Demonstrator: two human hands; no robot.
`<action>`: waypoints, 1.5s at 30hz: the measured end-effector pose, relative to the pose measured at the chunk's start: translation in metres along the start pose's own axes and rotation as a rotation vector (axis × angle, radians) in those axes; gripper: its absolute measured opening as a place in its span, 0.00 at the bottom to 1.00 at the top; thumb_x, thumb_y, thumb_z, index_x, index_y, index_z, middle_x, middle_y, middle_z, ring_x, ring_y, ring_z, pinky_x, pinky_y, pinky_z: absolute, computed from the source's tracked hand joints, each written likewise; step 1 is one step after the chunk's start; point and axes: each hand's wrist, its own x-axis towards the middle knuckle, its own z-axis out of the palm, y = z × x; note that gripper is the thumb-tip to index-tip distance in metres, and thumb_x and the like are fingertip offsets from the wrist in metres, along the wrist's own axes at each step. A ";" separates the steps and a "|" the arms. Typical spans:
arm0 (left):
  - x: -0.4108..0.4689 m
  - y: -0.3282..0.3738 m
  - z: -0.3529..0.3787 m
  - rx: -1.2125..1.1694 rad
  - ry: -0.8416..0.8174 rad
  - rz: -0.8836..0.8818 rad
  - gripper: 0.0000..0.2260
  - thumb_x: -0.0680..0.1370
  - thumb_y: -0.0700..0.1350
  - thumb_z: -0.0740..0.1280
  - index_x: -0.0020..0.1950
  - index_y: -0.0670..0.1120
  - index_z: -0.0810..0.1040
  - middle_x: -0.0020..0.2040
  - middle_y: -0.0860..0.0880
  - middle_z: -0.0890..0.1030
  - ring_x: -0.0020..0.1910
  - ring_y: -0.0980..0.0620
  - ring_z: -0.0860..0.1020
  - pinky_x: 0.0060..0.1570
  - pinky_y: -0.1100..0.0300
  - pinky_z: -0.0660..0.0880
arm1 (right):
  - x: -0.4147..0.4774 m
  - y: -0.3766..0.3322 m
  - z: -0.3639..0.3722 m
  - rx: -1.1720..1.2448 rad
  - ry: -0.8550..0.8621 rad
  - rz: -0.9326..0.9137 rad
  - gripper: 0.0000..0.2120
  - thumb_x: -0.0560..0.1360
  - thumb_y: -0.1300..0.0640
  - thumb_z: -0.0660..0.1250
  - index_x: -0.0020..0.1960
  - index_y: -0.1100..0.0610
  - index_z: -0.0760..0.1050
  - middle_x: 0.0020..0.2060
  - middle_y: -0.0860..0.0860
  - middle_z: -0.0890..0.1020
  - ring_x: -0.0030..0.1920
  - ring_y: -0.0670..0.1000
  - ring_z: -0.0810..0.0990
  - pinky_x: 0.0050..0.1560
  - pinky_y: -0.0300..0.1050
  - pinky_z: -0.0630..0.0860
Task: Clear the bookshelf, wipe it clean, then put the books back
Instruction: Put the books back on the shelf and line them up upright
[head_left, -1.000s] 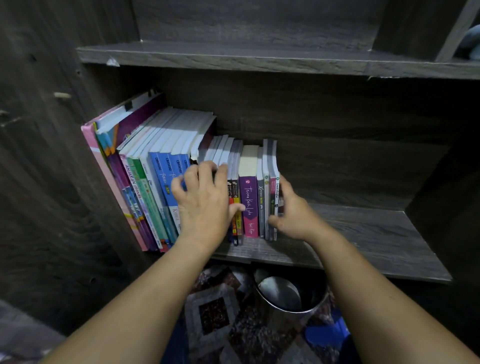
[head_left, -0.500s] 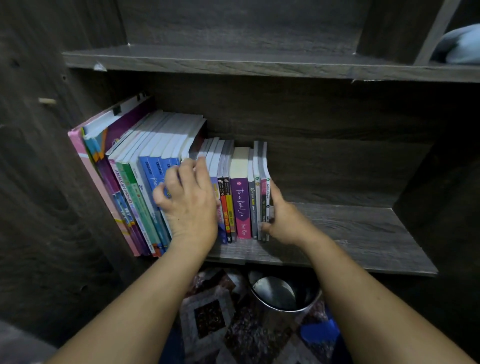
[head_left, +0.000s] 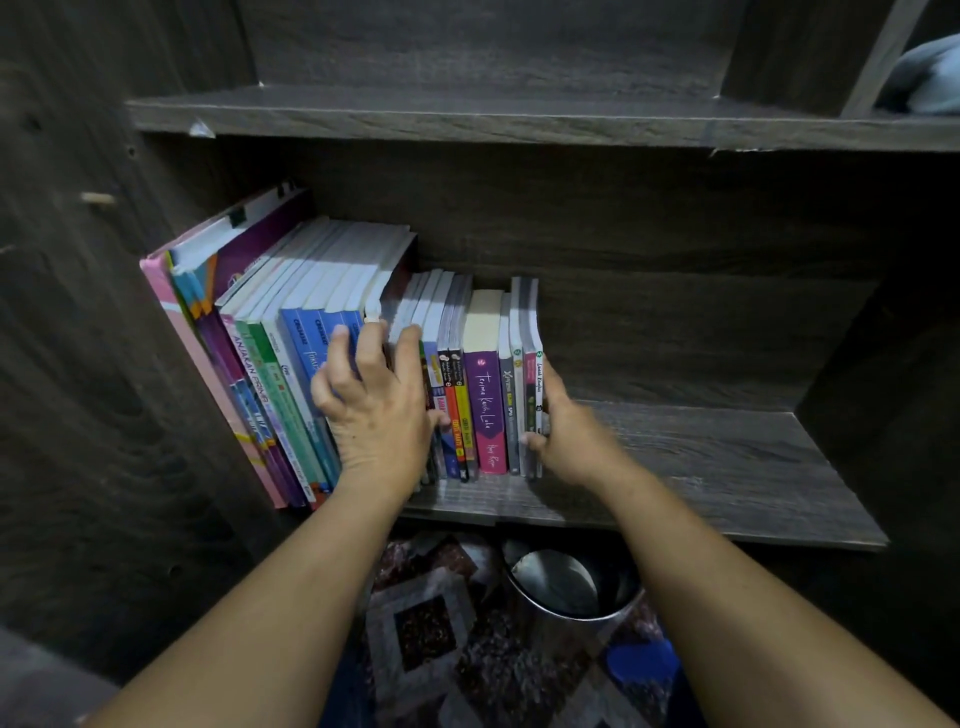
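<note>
Books (head_left: 488, 405) between left fingers (head_left: 375, 351), splayed on spines, and right fingers (head_left: 555, 387) (mostly hidden) flat alongside.

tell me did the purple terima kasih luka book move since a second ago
No: the purple Terima Kasih Luka book stays upright on the shelf, same neighbours.

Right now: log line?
phase: clearing | left hand: touches blue books | right hand: against end book | shelf: loaded
</note>
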 end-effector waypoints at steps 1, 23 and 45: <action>-0.001 0.000 0.001 0.001 -0.006 0.004 0.47 0.49 0.62 0.81 0.64 0.50 0.72 0.65 0.44 0.57 0.67 0.42 0.55 0.61 0.46 0.55 | 0.001 0.001 0.001 -0.002 0.011 -0.003 0.46 0.77 0.57 0.68 0.75 0.34 0.36 0.68 0.55 0.73 0.66 0.56 0.73 0.66 0.59 0.69; -0.010 0.019 0.008 0.026 -0.146 -0.054 0.57 0.53 0.70 0.76 0.74 0.48 0.58 0.74 0.40 0.46 0.71 0.32 0.49 0.68 0.36 0.55 | 0.016 0.024 -0.015 0.132 -0.141 -0.104 0.48 0.73 0.67 0.69 0.76 0.35 0.44 0.71 0.50 0.70 0.44 0.44 0.80 0.54 0.50 0.80; 0.000 0.056 -0.035 -0.446 -0.220 0.196 0.30 0.69 0.67 0.64 0.64 0.50 0.75 0.71 0.46 0.67 0.73 0.39 0.56 0.65 0.41 0.53 | -0.002 0.010 -0.041 0.274 -0.008 -0.197 0.37 0.75 0.71 0.62 0.75 0.41 0.58 0.52 0.37 0.75 0.49 0.36 0.78 0.45 0.28 0.75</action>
